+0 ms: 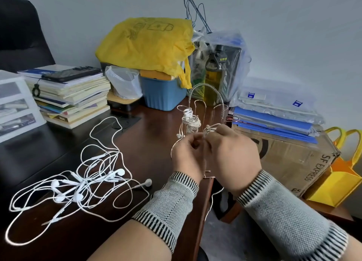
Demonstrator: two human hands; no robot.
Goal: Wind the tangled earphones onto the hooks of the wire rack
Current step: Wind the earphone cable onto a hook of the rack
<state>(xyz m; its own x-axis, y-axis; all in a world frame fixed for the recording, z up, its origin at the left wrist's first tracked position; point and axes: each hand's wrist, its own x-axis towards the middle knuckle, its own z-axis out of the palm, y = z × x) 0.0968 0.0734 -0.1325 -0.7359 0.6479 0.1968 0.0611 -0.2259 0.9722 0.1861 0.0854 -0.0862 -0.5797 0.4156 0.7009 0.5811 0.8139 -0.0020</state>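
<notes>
A wire rack [205,96] with looped hooks stands at the desk's right edge. One white earphone bundle [191,120] is wound around its left hook, with earbuds hanging below. My left hand [187,153] and my right hand [233,155] meet in front of the rack, each pinching a white earphone cord [210,128] that is looped at a front hook. That cord trails down past the desk edge [212,199]. A tangled pile of white earphones [78,188] lies on the dark desk at the left.
A stack of books [72,96] with a phone [70,74] on top sits at the back left. A blue bin [162,93] under a yellow bag [145,43], a bottle [214,78], folders [274,119] on a cardboard box [290,159] and a yellow tote [338,178] crowd the back and right.
</notes>
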